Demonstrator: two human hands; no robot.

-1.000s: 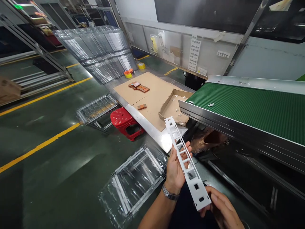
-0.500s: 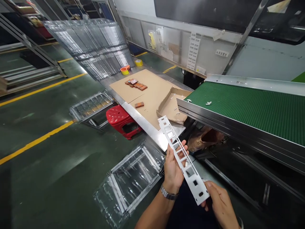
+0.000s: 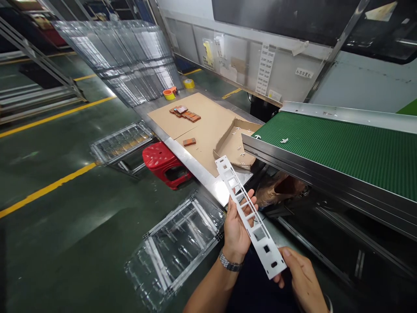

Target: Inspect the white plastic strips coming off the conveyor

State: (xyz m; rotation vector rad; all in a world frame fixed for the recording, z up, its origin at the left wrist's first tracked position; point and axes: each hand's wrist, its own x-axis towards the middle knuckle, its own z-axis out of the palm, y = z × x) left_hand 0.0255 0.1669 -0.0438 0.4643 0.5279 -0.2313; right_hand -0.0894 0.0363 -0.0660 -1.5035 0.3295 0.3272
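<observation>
A person's two bare hands hold a long white panel (image 3: 249, 215), a flat strip pierced with a row of rectangular cut-outs. The right hand (image 3: 301, 280) pinches the near, lower end of the strip from below and to the right, thumb on its face near the last small slots. The left hand (image 3: 237, 228), with a metal watch at the wrist, cups the strip's middle from the left, fingers curled behind it and fingertips showing along its right edge. Both hands are closed on the panel. Its long axis runs from the right hand's pinch up and away to the left, the far end standing free beyond the left hand, which is the nearer hand to that free end.

Just left of the left hand and lower, a stack of clear plastic trays (image 3: 177, 245) lies on the green floor. Beyond the panel's free end is a steel table edge covered with cardboard (image 3: 202, 130), with a shallow cardboard tray (image 3: 233, 145) holding small white bits. Left of that stands a red stool (image 3: 164, 163). To the right of the grip, a green conveyor belt (image 3: 342, 150) stretches away. Farther off, small brown blocks (image 3: 185, 114), tape rolls and leaning clear sheets.
</observation>
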